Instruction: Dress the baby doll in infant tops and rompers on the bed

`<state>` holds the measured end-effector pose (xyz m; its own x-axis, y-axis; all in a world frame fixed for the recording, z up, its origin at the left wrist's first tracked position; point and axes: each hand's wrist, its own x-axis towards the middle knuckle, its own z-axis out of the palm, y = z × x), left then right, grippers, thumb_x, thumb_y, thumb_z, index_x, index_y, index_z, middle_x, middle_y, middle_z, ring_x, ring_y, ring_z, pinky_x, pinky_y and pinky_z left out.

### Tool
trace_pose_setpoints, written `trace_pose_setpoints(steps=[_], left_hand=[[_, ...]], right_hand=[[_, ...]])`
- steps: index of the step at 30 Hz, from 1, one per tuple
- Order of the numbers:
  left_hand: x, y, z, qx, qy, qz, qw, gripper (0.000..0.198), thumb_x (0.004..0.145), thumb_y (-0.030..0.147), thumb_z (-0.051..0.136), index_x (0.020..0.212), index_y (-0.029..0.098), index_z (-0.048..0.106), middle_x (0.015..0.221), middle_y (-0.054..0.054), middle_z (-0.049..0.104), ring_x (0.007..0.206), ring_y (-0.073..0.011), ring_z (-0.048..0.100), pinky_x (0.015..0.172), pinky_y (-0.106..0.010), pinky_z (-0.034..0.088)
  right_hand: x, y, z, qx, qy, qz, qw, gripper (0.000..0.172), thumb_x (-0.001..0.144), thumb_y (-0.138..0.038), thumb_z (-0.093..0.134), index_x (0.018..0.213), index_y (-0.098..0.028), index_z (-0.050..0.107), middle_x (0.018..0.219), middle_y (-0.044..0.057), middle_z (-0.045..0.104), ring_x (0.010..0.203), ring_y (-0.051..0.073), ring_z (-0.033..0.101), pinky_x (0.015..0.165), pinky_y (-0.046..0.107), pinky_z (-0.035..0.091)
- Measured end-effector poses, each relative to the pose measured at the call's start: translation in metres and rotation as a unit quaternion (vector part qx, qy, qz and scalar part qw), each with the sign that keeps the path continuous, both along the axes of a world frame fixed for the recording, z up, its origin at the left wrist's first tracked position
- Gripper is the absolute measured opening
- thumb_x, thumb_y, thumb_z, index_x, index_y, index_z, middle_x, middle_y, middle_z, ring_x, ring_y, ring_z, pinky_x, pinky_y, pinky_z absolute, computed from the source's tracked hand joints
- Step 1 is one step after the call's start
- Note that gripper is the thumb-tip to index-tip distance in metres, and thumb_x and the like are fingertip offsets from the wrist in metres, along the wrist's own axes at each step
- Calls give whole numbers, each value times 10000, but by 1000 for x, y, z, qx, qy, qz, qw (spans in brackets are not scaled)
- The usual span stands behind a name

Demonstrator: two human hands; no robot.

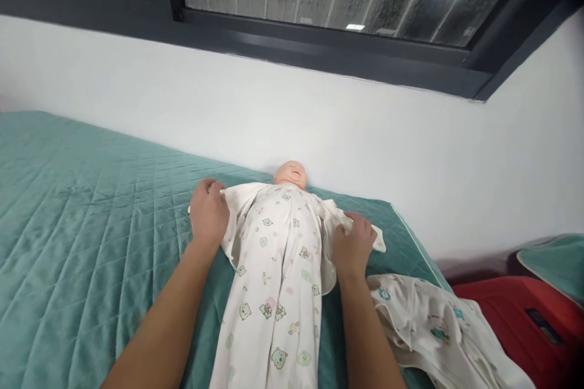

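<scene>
A baby doll [292,175] lies on its back with its head toward the wall. A white baby garment with green bear prints [278,267] covers its body, sleeves spread to both sides. My left hand [208,209] is closed on the end of the sleeve at the left. On the other side, my right hand [353,246] grips the other sleeve, whose pale cuff sticks out beyond my fingers. The doll's arms and legs are hidden under the cloth.
A green quilted cover [100,237] spreads beneath the doll. Another white printed garment [424,322] lies at the right, beside a red object [515,310]. Behind stand a white wall [319,121] and a dark-framed window [274,39].
</scene>
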<state>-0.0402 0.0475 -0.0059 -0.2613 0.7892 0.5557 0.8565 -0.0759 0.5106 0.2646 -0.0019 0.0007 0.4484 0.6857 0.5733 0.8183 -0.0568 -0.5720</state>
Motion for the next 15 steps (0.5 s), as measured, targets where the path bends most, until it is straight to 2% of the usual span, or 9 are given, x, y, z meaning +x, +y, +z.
trace_pose_setpoints(steps=[3, 6, 9, 13, 15], left_hand=[[21, 1, -5, -1, 78, -90, 993, 317, 936, 299, 453, 1208, 206, 587, 1443, -137, 469, 1335, -311, 431, 1076, -473, 371], [31, 6, -14, -32, 113, -153, 981, 354, 962, 324, 424, 1288, 245, 539, 1457, -114, 489, 1363, -276, 418, 1161, -509, 241], [32, 11, -19, -43, 116, -144, 982, 373, 961, 279, 409, 1314, 249, 527, 1382, -114, 566, 1302, -270, 485, 1162, -509, 220], [28, 16, -14, -47, 136, -125, 982, 397, 956, 227, 358, 1301, 207, 553, 1272, -128, 636, 1202, -288, 555, 1062, -461, 344], [21, 22, -10, -69, 132, -104, 983, 424, 958, 219, 324, 1319, 192, 545, 1240, -130, 654, 1174, -288, 574, 1015, -437, 383]], right_hand=[[-17, 0, -5, 4, -84, 81, 993, 405, 845, -203, 412, 1194, -179, 617, 1329, 140, 560, 1311, 316, 411, 1121, 573, 233], [-20, 3, -16, -41, -57, 118, 991, 382, 886, -279, 439, 1222, -275, 621, 1434, 82, 498, 1400, 340, 306, 1118, 675, 103], [-16, 7, -27, -69, -30, 127, 989, 407, 902, -316, 441, 1280, -335, 590, 1507, 50, 427, 1435, 358, 244, 1102, 703, 40], [-15, 6, -32, -85, -66, 114, 988, 465, 908, -301, 439, 1363, -341, 523, 1564, 56, 339, 1457, 352, 201, 1119, 674, 32], [-17, 4, -30, -117, -87, 84, 986, 483, 911, -283, 430, 1388, -327, 498, 1579, 60, 305, 1465, 335, 185, 1133, 654, 58]])
